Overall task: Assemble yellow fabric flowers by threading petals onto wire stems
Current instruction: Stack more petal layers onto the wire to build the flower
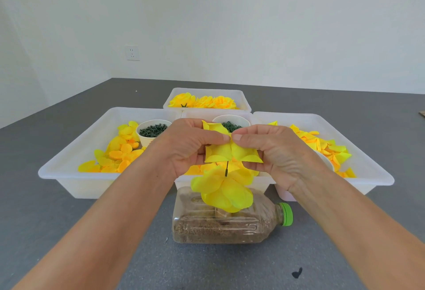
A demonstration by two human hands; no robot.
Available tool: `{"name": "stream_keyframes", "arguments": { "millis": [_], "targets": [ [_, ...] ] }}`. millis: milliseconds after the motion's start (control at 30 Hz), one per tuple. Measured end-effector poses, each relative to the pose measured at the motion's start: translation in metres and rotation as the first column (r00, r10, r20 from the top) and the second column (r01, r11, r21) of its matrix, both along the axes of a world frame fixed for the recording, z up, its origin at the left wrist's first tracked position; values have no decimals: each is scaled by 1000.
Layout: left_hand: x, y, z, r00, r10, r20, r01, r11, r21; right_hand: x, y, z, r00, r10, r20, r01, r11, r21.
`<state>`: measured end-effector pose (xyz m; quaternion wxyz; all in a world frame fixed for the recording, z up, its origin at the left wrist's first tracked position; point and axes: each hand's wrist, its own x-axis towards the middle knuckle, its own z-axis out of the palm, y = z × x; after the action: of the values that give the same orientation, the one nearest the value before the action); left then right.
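Holding finished flowers (202,101), the far tray (244,98).

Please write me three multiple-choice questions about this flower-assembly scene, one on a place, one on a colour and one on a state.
1. Where does the bottle lie?
A. in the far tray
B. on the grey table, in front of the trays
C. in the left hand

2. What colour is the bottle's cap?
A. green
B. red
C. white

3. How is the folded yellow petal piece held?
A. lying loose in a tray
B. by the right hand alone
C. pinched by the left hand and the right hand

Answers: 1 B, it lies on its side on the table; 2 A, the cap is bright green; 3 C, both thumbs meet on it above the wire stem.
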<state>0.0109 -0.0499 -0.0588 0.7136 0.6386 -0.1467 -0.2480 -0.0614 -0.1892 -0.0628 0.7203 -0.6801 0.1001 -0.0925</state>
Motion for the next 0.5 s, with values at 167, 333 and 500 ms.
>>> {"name": "stream_keyframes", "arguments": {
  "millis": [167, 333, 500],
  "targets": [
    [0, 0, -1, 1000, 8, 19, -8, 1000, -24, 2, 1, -3, 999, -28, 36, 29, 999, -15],
    [2, -1, -3, 1000, 21, 13, -21, 999, -32, 3, 0, -6, 997, -52, 49, 53, 998, -16],
    [4, -2, -5, 1000, 9, -17, -9, 1000, -10, 4, 1, -8, 1000, -12, -28, 14, 997, 77]
  ]
}}
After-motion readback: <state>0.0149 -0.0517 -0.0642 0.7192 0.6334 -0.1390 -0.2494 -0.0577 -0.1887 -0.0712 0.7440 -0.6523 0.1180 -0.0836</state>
